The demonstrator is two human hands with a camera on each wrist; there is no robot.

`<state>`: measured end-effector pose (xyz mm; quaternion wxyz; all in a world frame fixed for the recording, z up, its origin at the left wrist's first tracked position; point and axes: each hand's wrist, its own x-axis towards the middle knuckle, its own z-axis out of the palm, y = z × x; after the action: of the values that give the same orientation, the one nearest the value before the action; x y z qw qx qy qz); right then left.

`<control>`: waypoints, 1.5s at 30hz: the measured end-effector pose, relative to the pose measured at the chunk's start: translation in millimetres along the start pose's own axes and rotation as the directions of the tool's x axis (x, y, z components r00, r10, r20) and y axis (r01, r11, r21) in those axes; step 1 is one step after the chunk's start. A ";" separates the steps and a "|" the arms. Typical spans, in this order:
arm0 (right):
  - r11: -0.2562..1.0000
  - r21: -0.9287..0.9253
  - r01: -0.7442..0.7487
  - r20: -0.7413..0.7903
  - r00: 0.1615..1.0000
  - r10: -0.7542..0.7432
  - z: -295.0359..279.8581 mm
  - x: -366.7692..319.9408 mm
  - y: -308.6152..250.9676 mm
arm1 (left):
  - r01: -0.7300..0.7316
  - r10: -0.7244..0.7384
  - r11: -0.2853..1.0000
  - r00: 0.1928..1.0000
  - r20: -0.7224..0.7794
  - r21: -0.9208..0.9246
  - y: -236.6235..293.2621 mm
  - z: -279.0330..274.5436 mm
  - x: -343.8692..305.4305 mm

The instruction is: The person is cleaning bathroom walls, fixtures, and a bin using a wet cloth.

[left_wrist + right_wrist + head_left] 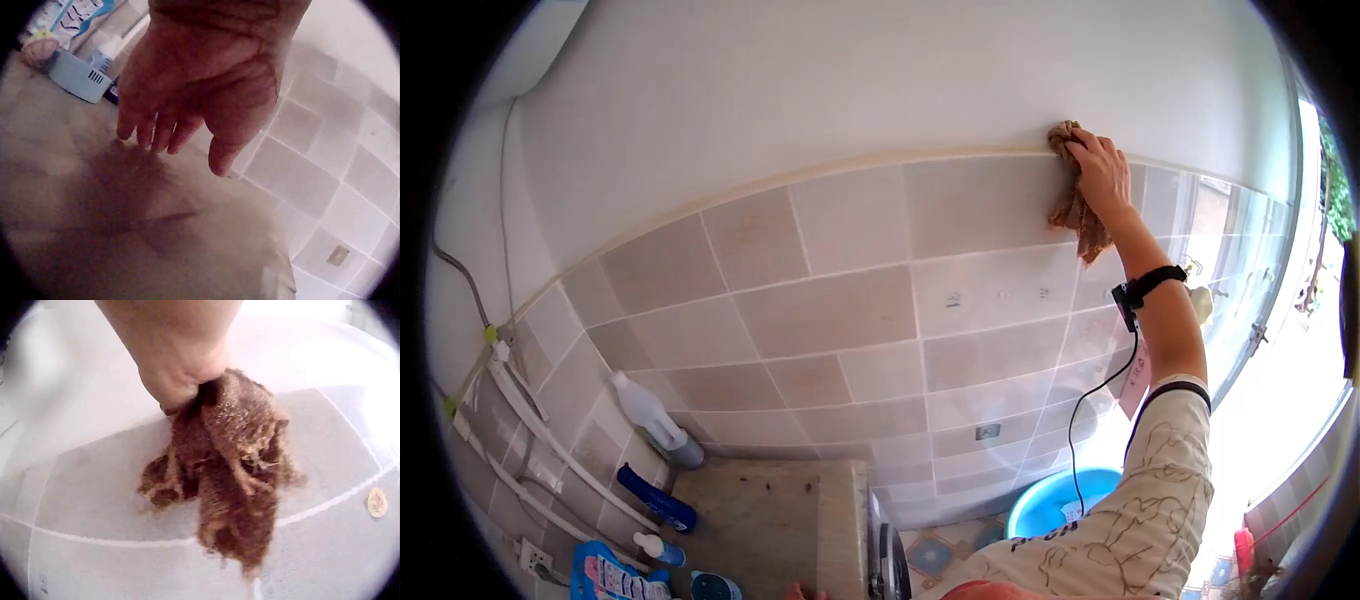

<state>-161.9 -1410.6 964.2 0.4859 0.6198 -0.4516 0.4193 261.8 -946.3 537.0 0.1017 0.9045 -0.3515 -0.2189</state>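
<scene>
High on the wall, my right hand [1103, 172] grips a bunched brown cloth [1079, 222] against the top edge of the tiles [990, 200]. Loose folds of the cloth [240, 487] hang below that hand [181, 369] in the right wrist view. My left hand [200, 81], fingers relaxed and nothing in it, is at the dull covered top [75, 200] of a boxy unit. Only its fingertips show at the bottom of the head view, by the front of that top [750, 520].
Bottles stand at the left: a white one [645, 408], a dark blue one [656, 498], and a blue-and-white pouch [610, 575]. Pipes [550, 440] run down the left wall. A blue basin [1025, 505] sits on the floor, with a glass door [1240, 270] at the right.
</scene>
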 end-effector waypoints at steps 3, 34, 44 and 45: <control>0.976 0.153 -0.154 -0.296 0.935 0.194 -9.5 5.9 0.4 | 0.037 -0.037 0.999 0.999 -0.013 0.018 18.8 -2.9 1.4; 0.864 0.494 -0.097 -0.021 0.992 0.124 51.1 -71.2 303.6 | -0.248 0.234 0.964 0.963 -0.131 -0.100 163.9 109.5 -83.8; -0.218 0.643 -0.734 0.765 0.628 0.144 -146.0 -150.3 268.7 | -0.566 0.555 0.819 0.823 -0.126 -0.095 108.5 137.6 -99.7; -0.142 0.625 -0.767 0.780 0.617 0.102 -156.6 -163.5 272.5 | -0.576 0.556 0.812 0.813 -0.173 -0.097 116.2 138.2 -108.2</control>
<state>-477.5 -1264.7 896.0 -0.3814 0.6409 -0.3388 0.5736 57.4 -961.9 489.3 0.2515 0.7616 -0.5803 -0.1413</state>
